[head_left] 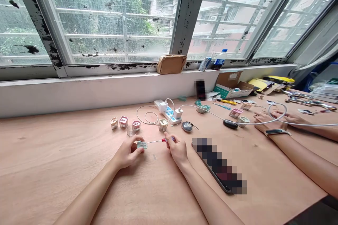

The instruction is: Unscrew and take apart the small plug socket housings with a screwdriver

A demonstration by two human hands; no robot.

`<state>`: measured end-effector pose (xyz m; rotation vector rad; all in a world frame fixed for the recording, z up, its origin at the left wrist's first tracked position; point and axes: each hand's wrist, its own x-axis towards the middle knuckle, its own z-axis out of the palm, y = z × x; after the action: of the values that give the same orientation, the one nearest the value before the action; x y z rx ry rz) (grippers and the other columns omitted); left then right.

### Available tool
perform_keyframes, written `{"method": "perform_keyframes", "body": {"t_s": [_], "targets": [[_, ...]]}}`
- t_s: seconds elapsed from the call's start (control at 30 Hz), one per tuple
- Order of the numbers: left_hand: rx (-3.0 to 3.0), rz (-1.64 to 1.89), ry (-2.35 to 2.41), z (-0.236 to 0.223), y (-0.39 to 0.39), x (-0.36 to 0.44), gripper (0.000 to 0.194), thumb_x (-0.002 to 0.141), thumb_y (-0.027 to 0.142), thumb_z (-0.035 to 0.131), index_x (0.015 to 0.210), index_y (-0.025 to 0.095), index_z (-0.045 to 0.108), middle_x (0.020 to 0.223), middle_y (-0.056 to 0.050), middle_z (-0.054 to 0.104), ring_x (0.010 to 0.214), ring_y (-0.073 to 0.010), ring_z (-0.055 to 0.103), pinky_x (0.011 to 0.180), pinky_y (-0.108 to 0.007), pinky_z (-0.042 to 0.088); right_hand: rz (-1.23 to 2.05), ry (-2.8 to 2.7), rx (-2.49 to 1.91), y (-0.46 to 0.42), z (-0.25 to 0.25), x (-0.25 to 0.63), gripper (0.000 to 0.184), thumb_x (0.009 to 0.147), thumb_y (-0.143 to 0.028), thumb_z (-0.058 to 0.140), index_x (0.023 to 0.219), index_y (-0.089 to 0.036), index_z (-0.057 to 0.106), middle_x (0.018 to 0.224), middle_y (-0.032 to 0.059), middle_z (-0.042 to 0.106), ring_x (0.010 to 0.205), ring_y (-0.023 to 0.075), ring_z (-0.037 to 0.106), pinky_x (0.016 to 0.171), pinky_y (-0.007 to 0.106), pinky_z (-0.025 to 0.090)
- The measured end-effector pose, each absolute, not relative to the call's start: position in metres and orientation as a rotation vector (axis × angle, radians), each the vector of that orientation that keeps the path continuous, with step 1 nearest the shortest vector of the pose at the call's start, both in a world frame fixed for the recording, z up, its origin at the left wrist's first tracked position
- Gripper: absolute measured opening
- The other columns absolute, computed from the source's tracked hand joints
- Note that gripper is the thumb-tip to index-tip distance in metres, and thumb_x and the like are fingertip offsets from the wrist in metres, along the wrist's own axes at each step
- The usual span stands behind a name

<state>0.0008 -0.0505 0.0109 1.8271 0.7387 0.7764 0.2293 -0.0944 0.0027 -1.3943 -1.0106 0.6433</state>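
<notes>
My left hand (128, 152) pinches a small pale-green cube-shaped part (142, 144) between its fingers. My right hand (177, 149) holds a small red-handled screwdriver (164, 140) by the handle, and its thin metal shaft reaches left to the part. Just beyond my hands stand several small paper-and-plastic cubes with pink or tan faces, such as one (123, 122) and another (163, 124). A clear plastic cube (131, 130) sits near my left hand. The wooden tabletop (66, 154) lies beneath everything.
A pixelated phone (219, 165) lies right of my right hand. Behind it are a power strip (167, 113) with white chargers and cables, and a small computer mouse (187, 126). A co-worker's hands (280, 119) work at the right, near tools and a cardboard box (232, 85). A window runs along the back.
</notes>
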Motion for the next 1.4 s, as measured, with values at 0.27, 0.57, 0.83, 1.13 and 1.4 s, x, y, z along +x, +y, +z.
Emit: {"method": "perform_keyframes", "body": {"t_s": [0.27, 0.57, 0.83, 1.13, 1.4], "targets": [[1.797, 0.747, 0.747, 0.0118, -0.0502, 0.001, 0.027, 0.089, 0.036, 0.059, 0.11, 0.019, 0.053, 0.091, -0.006, 0.064, 0.083, -0.0178, 0.068, 0.076, -0.027, 0.053, 0.913, -0.723, -1.102, -0.0877, 0.0013, 0.2337, 0.049, 0.068, -0.058, 0.077, 0.064, -0.016, 0.051, 0.052, -0.0026, 0.05, 0.038, 0.0061, 0.04, 0.036, 0.019, 0.029], [1.603, 0.826, 0.717, 0.0123, -0.0501, 0.0019, 0.034, 0.087, 0.043, 0.061, 0.109, 0.019, 0.051, 0.104, -0.007, 0.058, 0.089, -0.0188, 0.069, 0.079, -0.032, 0.061, 0.871, -0.679, -1.119, -0.0883, 0.004, 0.2337, 0.052, 0.066, -0.06, 0.077, 0.064, -0.019, 0.044, 0.045, -0.0078, 0.036, 0.036, 0.0044, 0.025, 0.034, 0.019, 0.019], [1.621, 0.823, 0.726, 0.0137, -0.0497, 0.002, 0.035, 0.086, 0.043, 0.062, 0.109, 0.019, 0.051, 0.105, -0.007, 0.059, 0.088, -0.0184, 0.069, 0.074, -0.028, 0.06, 0.507, -1.058, -1.329, -0.0934, 0.007, 0.2341, 0.053, 0.079, -0.064, 0.059, 0.057, -0.018, 0.046, 0.051, -0.0007, 0.045, 0.05, 0.0112, 0.042, 0.051, 0.023, 0.037], [1.647, 0.829, 0.732, 0.0163, -0.0508, 0.0017, 0.033, 0.088, 0.042, 0.06, 0.11, 0.019, 0.051, 0.107, -0.007, 0.059, 0.087, -0.0175, 0.069, 0.072, -0.026, 0.06, 0.56, -0.989, -1.304, -0.0933, 0.004, 0.2319, 0.05, 0.078, -0.062, 0.062, 0.059, -0.019, 0.047, 0.047, -0.0027, 0.042, 0.041, 0.0098, 0.037, 0.042, 0.024, 0.03], [1.678, 0.835, 0.742, 0.0151, -0.0507, 0.0015, 0.033, 0.088, 0.041, 0.06, 0.11, 0.019, 0.051, 0.106, -0.007, 0.059, 0.085, -0.0171, 0.07, 0.07, -0.024, 0.058, 0.631, -1.007, -1.292, -0.0936, 0.0012, 0.2275, 0.051, 0.078, -0.065, 0.062, 0.06, -0.02, 0.046, 0.044, -0.0044, 0.038, 0.038, 0.0082, 0.03, 0.037, 0.023, 0.024]]}}
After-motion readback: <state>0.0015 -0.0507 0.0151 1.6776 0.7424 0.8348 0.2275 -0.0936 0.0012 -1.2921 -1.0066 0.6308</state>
